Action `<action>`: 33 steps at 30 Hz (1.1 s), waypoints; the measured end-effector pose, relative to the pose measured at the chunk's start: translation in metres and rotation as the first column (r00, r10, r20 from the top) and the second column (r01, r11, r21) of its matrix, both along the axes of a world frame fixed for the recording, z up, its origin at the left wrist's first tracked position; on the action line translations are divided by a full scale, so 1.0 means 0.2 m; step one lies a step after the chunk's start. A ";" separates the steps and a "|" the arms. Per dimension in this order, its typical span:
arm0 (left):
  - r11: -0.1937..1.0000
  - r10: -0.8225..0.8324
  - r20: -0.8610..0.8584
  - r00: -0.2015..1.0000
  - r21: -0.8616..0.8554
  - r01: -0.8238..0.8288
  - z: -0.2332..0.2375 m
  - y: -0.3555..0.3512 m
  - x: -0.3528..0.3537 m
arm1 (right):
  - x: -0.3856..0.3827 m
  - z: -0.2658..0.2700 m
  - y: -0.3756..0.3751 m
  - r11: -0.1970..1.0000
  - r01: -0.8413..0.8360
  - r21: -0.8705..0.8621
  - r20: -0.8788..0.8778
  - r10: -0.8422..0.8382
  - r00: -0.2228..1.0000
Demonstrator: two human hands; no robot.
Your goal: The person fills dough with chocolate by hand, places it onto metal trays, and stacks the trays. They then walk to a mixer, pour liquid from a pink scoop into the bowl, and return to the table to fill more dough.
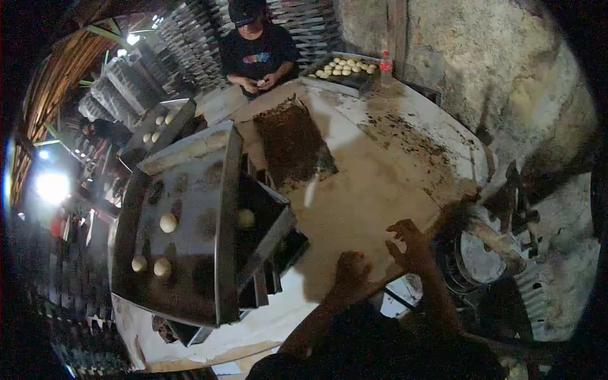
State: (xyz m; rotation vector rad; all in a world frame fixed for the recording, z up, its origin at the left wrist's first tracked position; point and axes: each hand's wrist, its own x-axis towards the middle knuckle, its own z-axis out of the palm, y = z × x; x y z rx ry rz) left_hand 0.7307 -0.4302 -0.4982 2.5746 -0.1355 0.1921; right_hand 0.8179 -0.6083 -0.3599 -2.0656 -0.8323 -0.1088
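Observation:
My left hand (pixel 353 269) is over the near edge of the wooden work table (pixel 361 190). Its fingers look bent, but dim light hides how far they close and whether anything is in them. To its right, my right hand (pixel 408 246) is raised with curved fingers apart and nothing visible between them. Left of my hands is a stack of metal trays; the top tray (pixel 190 253) carries a few pale dough balls (pixel 168 223). Another dough ball (pixel 246 218) shows in a tray lower in the stack.
Across the table a person (pixel 259 57) in a dark shirt holds something small in both hands. Near them are a tray of many dough balls (pixel 345 68) and a red-capped bottle (pixel 386 66). A dark crumbly patch (pixel 291 142) covers part of the table. Round metal equipment (pixel 484 253) stands at right.

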 end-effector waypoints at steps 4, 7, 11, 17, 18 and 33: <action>0.976 0.143 0.141 0.980 -0.183 -0.116 -0.12 -0.02 0.12 | 0.19 -0.16 0.09 0.998 0.002 -0.059 0.065 0.002 0.998; 0.964 0.179 0.110 0.978 -0.217 -0.152 -0.06 -0.03 0.25 | 0.43 -0.19 0.15 0.996 -0.043 -0.074 0.138 0.053 0.989; 0.947 0.264 0.054 0.963 -0.205 -0.248 -0.02 0.00 0.38 | 1.08 -0.29 0.30 0.998 -0.041 -0.039 0.260 0.050 0.964; 0.940 0.309 -0.186 0.933 -0.091 -0.330 -0.17 -0.03 0.52 | 2.39 -0.53 0.96 0.974 -0.098 -0.202 0.155 0.130 0.979; 0.939 0.332 -0.177 0.927 -0.035 -0.343 -0.16 -0.03 0.56 | 2.59 -0.61 1.08 0.958 -0.176 -0.226 0.052 0.193 0.980; 0.930 0.339 -0.188 0.922 -0.082 -0.359 -0.13 -0.06 1.44 | 3.66 -0.64 1.87 0.733 0.357 -0.579 0.255 -0.252 0.933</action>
